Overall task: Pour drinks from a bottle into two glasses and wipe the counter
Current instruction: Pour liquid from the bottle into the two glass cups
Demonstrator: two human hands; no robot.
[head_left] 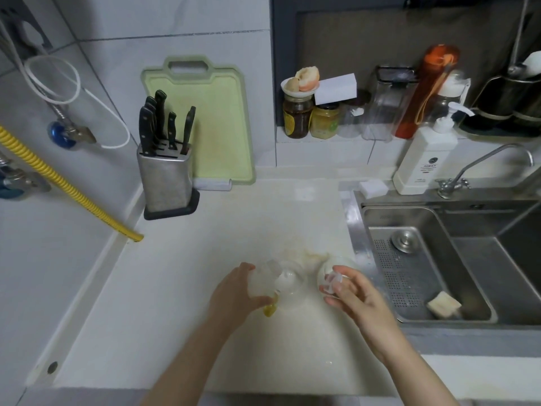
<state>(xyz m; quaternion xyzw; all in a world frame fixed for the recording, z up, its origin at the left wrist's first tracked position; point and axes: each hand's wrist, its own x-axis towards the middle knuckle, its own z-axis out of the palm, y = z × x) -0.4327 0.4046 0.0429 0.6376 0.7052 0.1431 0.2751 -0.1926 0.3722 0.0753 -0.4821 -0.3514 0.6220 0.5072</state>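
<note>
White counter [181, 288] bears a brownish spill [304, 254] beside the sink [439, 259]. Left hand [234, 291] is clamped on a tilted clear bottle [265, 278] over one glass [289, 284]. Right hand [349, 291] pinches a small clear cap [333, 281] before the second glass [336, 266].

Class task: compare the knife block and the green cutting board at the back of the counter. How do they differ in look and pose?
The knife block is a grey metal box standing upright on its base, holding black-handled knives; the cutting board is a flat, pale green slab leaning against the wall, holding nothing. The block stands in front and left of the board. Both sit on the counter.
</note>
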